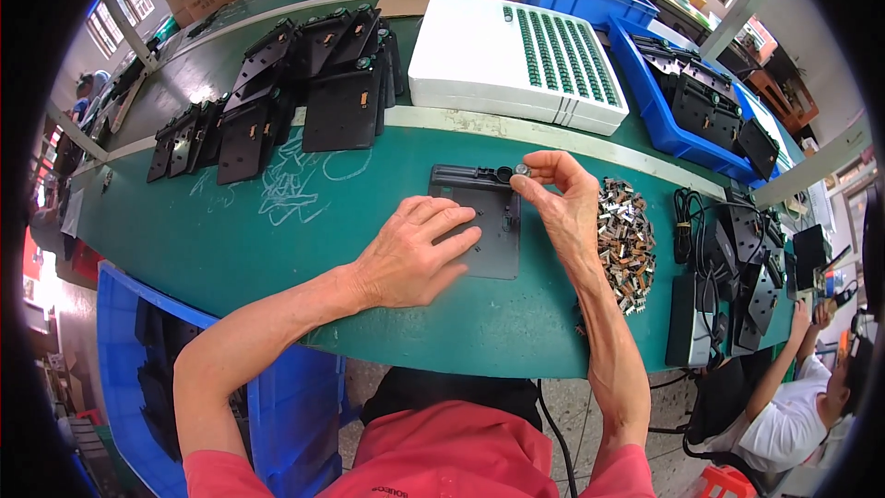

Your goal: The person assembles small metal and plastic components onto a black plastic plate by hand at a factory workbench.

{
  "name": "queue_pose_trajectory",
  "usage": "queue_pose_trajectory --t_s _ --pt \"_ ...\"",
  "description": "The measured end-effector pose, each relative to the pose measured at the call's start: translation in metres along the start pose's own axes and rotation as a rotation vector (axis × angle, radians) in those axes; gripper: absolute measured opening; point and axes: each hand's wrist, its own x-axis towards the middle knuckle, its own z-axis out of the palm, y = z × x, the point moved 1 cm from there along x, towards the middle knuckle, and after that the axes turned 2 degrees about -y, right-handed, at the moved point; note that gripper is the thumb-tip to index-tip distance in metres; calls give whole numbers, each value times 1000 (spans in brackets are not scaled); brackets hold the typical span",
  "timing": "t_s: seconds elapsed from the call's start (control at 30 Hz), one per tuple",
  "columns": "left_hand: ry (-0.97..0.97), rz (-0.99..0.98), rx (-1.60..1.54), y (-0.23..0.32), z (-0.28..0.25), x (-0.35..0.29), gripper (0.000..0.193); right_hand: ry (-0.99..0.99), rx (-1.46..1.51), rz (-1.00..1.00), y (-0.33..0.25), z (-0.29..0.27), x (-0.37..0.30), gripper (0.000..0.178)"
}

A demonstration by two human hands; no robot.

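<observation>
Near the bench's front edge, the left hand (pixel 410 254) lies flat, fingers spread, pinning the black plate (pixel 479 221). The step looks like fitting a part: the right hand (pixel 567 207) pinches a small round piece (pixel 523 169) between thumb and forefinger beside the plate's top-right socket, which likely needs careful alignment.

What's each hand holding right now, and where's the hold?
The right hand pinches a small round part by its edge at the fingertips. The left hand grips nothing; it lies flat on the black plate.
</observation>
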Motion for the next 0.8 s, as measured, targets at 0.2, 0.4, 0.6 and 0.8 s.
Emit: queue_pose_trajectory --t_s 0.2,0.4,0.6,0.8 --pt "5 -2 -3 0 0 -1 45 73 -141 -29 4 12 1 26" --pt "63 8 -2 1 1 1 41 149 -232 -43 14 18 3 25" --pt "63 7 -5 1 1 1 41 175 -286 -2 13 19 2 21" --pt "60 4 -5 0 1 1 42 161 -230 -4 9 14 4 20"
